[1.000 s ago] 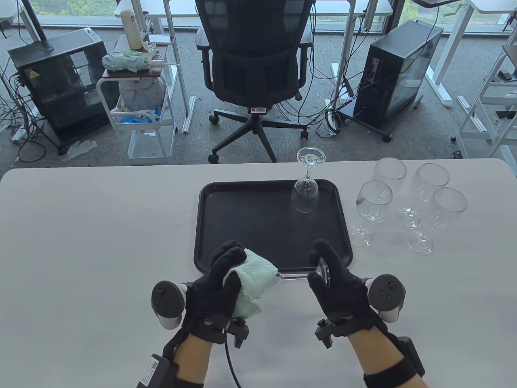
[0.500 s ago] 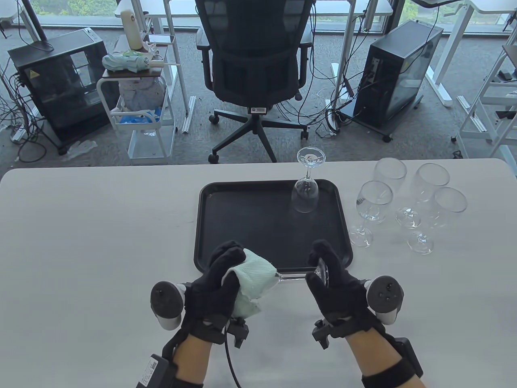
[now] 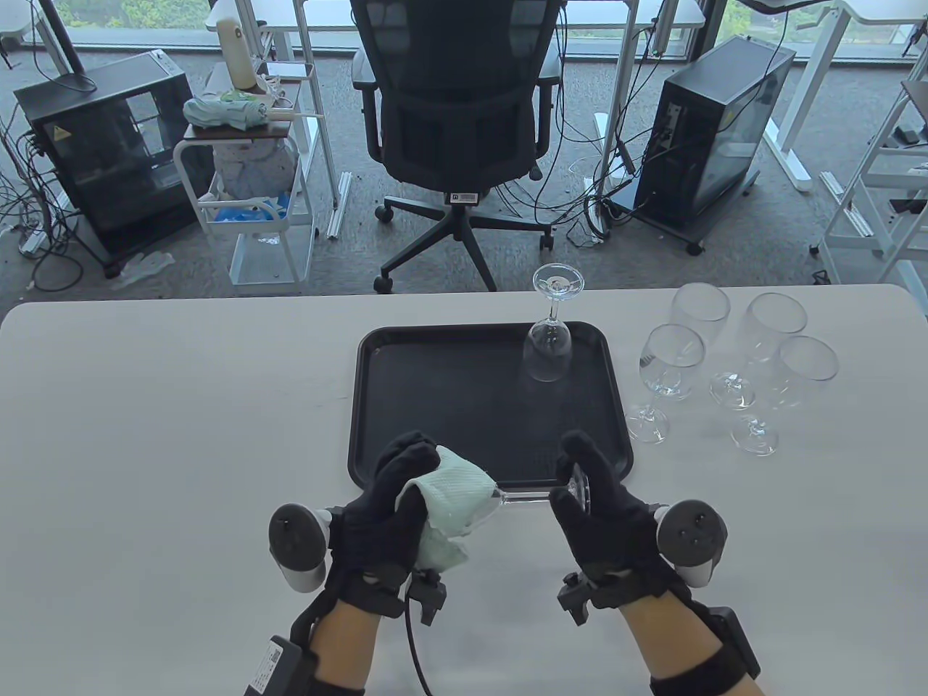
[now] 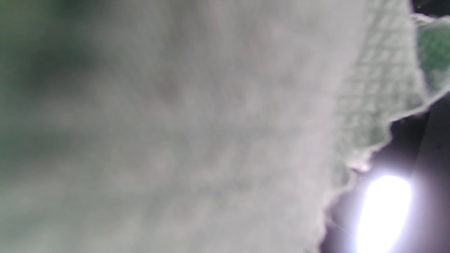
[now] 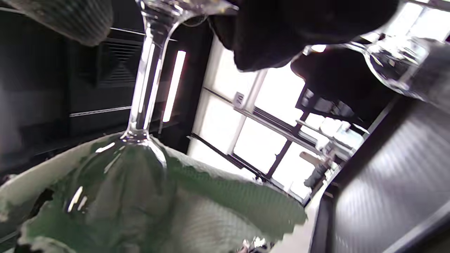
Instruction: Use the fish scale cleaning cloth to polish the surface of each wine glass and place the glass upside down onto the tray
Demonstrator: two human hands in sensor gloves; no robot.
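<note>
I hold a wine glass (image 3: 529, 496) sideways over the tray's near edge. My left hand (image 3: 391, 500) grips its bowl through the pale green cleaning cloth (image 3: 453, 500), which fills the left wrist view (image 4: 175, 126). My right hand (image 3: 591, 500) pinches the foot of the glass. The right wrist view looks along the stem (image 5: 144, 80) to the cloth-wrapped bowl (image 5: 140, 196). One glass (image 3: 549, 341) stands upside down at the far right of the black tray (image 3: 449, 391).
Several upright wine glasses (image 3: 732, 362) stand in a group on the white table (image 3: 145, 406) right of the tray. An office chair (image 3: 457, 116) and computer cases stand on the floor beyond the far edge.
The left hand's fingers and the cloth have shifted slightly around the bowl; the right hand has edged a little left. The glass stays in place.
</note>
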